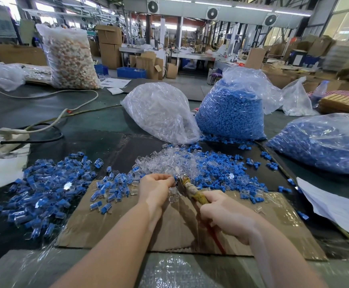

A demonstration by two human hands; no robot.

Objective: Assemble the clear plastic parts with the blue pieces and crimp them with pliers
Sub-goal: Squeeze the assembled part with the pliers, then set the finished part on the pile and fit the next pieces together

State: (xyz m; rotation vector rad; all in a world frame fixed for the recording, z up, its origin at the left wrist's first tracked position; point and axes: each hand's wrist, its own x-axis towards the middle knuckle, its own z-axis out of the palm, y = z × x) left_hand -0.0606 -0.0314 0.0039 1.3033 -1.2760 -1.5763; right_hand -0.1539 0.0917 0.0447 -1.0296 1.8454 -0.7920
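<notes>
Over cardboard point(128, 215): R hand point(227, 217) fisted round pliers point(192, 191).

Blue and clear plastic over brown cardboard, as I see it

I see a dark green bench point(86, 121), a brown cardboard sheet point(111, 221), blue loose pieces point(217, 163), clear parts point(165, 161), and blue-in-clear assembled pieces point(44, 183). The pliers point(192, 190) have yellow, worn handles with a red strip. One transparent bag point(229, 117) shows blue, another bag point(161, 113) looks colourless.
</notes>
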